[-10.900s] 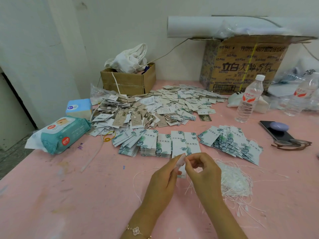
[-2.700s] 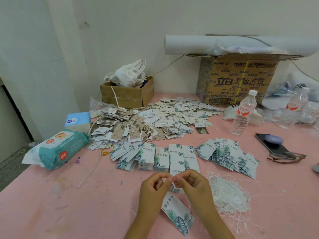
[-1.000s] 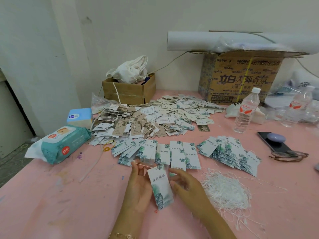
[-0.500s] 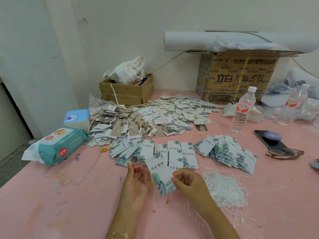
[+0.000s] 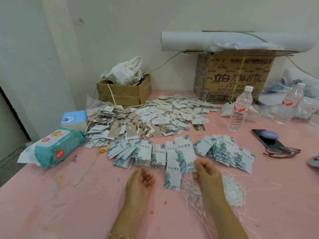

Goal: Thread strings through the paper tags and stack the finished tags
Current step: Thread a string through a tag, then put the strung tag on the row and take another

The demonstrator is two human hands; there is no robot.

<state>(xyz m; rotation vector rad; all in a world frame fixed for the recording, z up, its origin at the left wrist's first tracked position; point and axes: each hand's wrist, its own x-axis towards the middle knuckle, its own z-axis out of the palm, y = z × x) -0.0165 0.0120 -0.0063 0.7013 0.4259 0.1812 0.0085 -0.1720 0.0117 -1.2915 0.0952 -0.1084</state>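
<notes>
Right hand (image 5: 206,172) pinches a leaf-print tag (image 5: 184,152) by its near right corner. The tag sits over the row of stacked tags (image 5: 146,154) mid-worktop (image 5: 60,204). Left hand (image 5: 140,179) is palm up with fingers loosely curled; there's a thin strand at the fingertips, can't tell if it's gripped. String pile (image 5: 232,188) is just right of the right hand.

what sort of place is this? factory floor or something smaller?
Probably a home or back-room piecework bench, not a factory line: heaps of hang tags on a pink table, a loose pile of strings, a wet wipes pack and water bottle alongside.
</notes>
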